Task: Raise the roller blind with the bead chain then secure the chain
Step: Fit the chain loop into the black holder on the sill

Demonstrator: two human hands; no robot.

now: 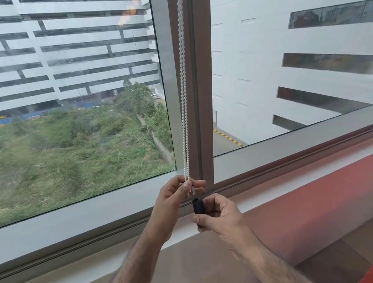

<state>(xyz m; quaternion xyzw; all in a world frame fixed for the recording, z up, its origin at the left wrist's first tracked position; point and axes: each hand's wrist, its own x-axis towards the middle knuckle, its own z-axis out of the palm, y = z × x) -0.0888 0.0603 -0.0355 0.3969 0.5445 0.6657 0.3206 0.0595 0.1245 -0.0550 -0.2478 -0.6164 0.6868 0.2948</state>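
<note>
Head view: left hand (176,196) pinches bead chain (184,99)

White plastic bead chain (184,90): two strands side by side, hanging nearly vertical w/ slight lean down-left, in front of the grey window mullion. Top runs out of view at upper edge; bottom end sits just above the lower frame rail. Directly below it a small dark cylindrical plastic chain weight (198,207), upright, approx. at sill edge.
</note>
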